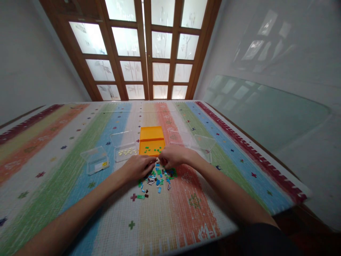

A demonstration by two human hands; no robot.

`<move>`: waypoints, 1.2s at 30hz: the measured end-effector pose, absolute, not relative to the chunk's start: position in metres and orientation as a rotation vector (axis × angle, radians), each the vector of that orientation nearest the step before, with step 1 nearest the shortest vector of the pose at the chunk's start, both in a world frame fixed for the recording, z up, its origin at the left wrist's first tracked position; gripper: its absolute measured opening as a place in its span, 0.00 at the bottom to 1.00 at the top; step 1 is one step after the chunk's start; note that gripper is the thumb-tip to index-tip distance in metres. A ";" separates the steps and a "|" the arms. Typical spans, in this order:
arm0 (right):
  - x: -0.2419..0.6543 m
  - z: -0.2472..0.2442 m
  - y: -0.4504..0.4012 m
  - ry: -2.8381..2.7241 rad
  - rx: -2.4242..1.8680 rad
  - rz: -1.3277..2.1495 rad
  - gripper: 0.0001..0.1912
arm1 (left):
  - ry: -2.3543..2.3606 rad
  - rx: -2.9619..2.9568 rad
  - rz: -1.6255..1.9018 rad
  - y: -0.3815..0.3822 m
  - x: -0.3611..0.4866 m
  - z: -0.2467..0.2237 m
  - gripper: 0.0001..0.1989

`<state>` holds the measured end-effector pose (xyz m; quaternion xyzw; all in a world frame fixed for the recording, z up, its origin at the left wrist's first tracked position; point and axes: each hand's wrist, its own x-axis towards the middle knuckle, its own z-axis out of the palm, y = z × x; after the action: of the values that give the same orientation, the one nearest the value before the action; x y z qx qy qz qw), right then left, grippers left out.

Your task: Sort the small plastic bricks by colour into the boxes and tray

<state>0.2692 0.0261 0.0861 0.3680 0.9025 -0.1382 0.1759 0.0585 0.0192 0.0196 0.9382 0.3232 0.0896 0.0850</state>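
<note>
A loose pile of small green, blue, brown and white bricks lies on the striped cloth. At the pile's left upper edge rests my left hand, its fingers together and pointing right; whatever they may hold is hidden. My right hand is curled at the pile's top, beside the near right corner of an open orange case, and its fingertips are too small to make out. Several green bricks lie inside the case. Left of it, a clear box holds pale yellow pieces.
Another clear box with a few yellow pieces stands farther left, lid open. Behind my right forearm are more clear open boxes. The striped tablecloth covers the table, with wooden glazed doors beyond.
</note>
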 end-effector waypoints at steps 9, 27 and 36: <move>0.268 0.081 0.028 2.568 1.024 -0.398 0.13 | 0.811 2.747 0.361 0.015 0.051 0.017 0.17; 0.270 0.081 0.031 2.612 1.122 -0.286 0.13 | 0.977 2.696 1.124 -0.001 0.004 -0.011 0.10; 0.252 0.071 0.062 2.607 1.406 -0.097 0.15 | 0.899 2.776 1.120 -0.002 0.006 -0.014 0.12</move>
<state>0.2521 0.0622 0.0710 0.4725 0.8763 -0.0325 0.0889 0.0057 -0.0021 -0.0140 0.8882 0.2875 0.3584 0.0079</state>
